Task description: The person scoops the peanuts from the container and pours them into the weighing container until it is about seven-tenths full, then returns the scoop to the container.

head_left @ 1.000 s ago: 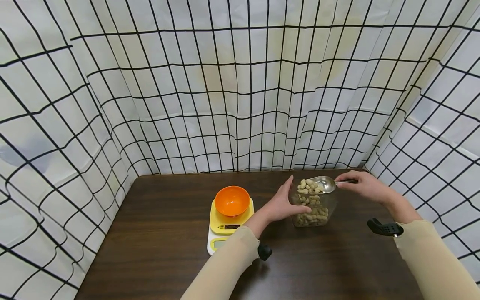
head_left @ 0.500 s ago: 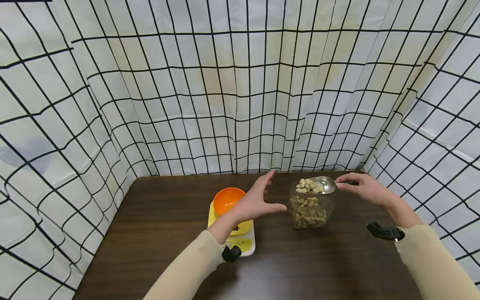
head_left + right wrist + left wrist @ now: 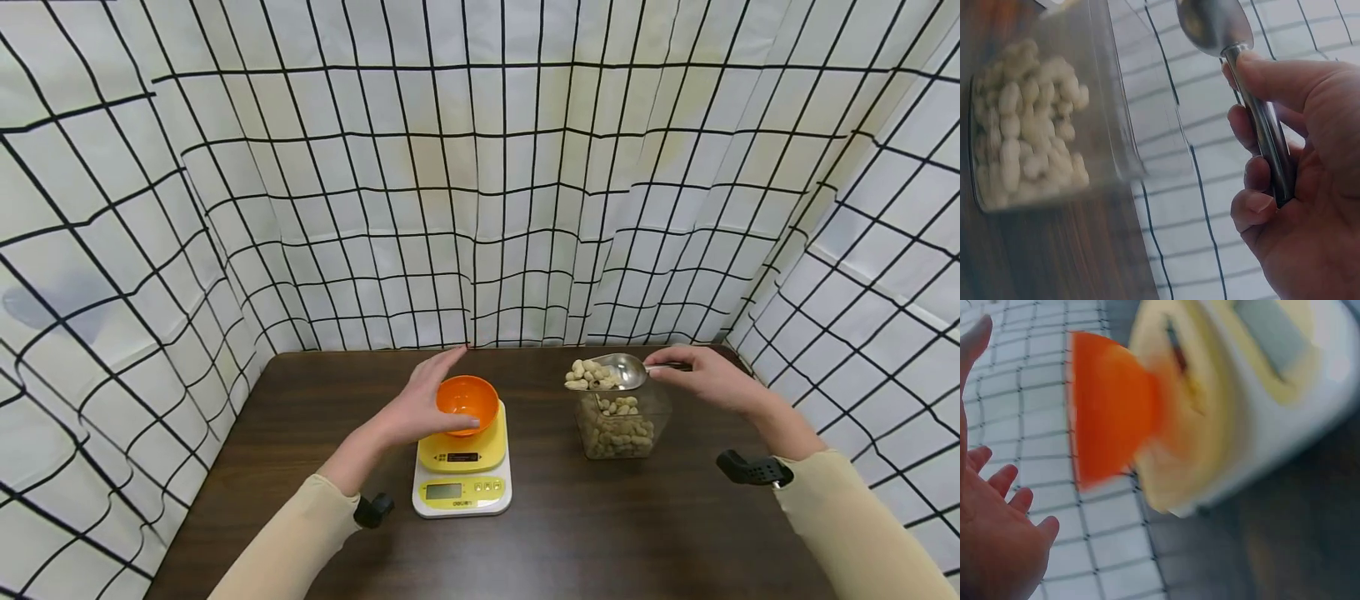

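The bowl [image 3: 474, 398] is orange, the curtain [image 3: 517, 208] grid-patterned

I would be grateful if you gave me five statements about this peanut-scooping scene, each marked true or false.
1. A round orange bowl sits on a yellow-and-white digital scale. True.
2. The right hand grips a shiny metal scoop by its handle. True.
3. The scoop is empty. False: it carries unshelled peanuts.
4. More peanuts lie inside a clear, box-shaped container. True.
5. The left hand grips the container. False: it is beside the bowl, holding nothing.
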Action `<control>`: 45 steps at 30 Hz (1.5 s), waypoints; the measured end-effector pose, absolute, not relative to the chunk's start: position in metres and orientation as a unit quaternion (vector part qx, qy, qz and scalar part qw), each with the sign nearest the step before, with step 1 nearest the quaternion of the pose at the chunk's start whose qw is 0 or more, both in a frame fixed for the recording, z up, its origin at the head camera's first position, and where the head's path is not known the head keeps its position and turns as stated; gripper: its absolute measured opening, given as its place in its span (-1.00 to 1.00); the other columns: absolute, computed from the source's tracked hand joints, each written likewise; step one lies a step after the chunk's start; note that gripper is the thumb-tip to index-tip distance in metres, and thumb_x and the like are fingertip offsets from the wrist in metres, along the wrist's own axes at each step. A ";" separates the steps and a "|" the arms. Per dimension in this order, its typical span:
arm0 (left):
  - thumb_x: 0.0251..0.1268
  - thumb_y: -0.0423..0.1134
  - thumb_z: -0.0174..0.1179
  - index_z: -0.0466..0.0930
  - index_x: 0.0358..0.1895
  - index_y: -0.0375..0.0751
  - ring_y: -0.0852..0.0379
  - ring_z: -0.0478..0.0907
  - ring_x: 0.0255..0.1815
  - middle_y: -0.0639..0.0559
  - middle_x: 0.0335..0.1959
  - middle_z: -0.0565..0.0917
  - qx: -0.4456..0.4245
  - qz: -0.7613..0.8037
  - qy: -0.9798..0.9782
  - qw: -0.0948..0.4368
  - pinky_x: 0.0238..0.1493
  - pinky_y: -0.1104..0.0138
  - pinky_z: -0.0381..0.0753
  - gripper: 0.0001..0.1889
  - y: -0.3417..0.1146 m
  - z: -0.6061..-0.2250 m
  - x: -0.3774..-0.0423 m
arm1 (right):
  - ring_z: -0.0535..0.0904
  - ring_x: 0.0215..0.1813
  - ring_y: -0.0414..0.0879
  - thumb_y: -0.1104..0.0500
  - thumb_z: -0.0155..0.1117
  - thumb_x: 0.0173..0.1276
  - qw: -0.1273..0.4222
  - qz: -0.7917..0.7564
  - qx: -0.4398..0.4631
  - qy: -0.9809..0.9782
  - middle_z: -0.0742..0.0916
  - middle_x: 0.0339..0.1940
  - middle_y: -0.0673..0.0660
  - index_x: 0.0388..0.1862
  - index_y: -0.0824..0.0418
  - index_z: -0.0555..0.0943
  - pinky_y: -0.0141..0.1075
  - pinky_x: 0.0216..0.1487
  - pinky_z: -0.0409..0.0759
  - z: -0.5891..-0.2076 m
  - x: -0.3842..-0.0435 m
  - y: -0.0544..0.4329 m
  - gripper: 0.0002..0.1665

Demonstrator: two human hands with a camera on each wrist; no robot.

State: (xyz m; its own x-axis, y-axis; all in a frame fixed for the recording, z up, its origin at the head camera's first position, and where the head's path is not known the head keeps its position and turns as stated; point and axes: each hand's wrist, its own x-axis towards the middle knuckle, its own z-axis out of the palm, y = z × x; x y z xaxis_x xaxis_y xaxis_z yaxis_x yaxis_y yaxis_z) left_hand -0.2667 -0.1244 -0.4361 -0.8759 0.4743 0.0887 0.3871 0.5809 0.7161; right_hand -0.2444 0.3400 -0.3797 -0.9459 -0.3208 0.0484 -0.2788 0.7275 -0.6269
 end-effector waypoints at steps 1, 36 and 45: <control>0.03 0.21 0.53 -0.07 0.66 0.30 -0.09 -0.10 0.62 0.09 0.66 0.00 0.238 0.386 0.889 0.063 0.38 -0.30 0.22 0.17 -0.129 -0.441 -0.266 | 0.52 0.27 0.16 -0.12 0.22 0.56 0.033 -0.334 -0.165 0.927 0.62 0.26 0.18 0.26 0.10 0.64 0.06 0.08 0.54 -0.380 -0.245 0.336 -0.53; -0.02 0.32 0.50 0.05 0.64 -0.01 -0.15 0.10 0.48 -0.13 0.55 0.19 0.170 0.395 0.898 0.089 0.34 -0.19 0.36 0.19 -0.145 -0.485 -0.268 | 0.55 0.07 -0.01 0.04 0.27 0.54 0.027 -0.290 -0.266 0.919 0.73 -0.02 0.00 0.02 0.06 0.76 -0.01 0.10 0.50 -0.394 -0.296 0.191 -0.77; -0.03 0.33 0.50 0.05 0.64 -0.01 -0.15 0.08 0.49 -0.13 0.55 0.19 0.169 0.394 0.899 0.089 0.35 -0.19 0.34 0.20 -0.145 -0.486 -0.268 | 0.43 -0.08 0.00 0.00 0.30 0.52 -0.009 -0.182 -0.250 0.951 0.63 -0.15 0.00 0.03 0.00 0.78 -0.09 -0.12 0.40 -0.388 -0.295 0.175 -0.77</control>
State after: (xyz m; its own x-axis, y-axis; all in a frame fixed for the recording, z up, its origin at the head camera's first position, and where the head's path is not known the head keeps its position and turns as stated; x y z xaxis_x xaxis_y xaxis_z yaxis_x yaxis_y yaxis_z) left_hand -0.2684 -0.1450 -0.4859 -0.9271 0.3740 -0.0261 0.2343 0.6323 0.7384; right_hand -0.2951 0.1753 -0.3876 -0.8751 -0.4715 0.1086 -0.4783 0.8089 -0.3420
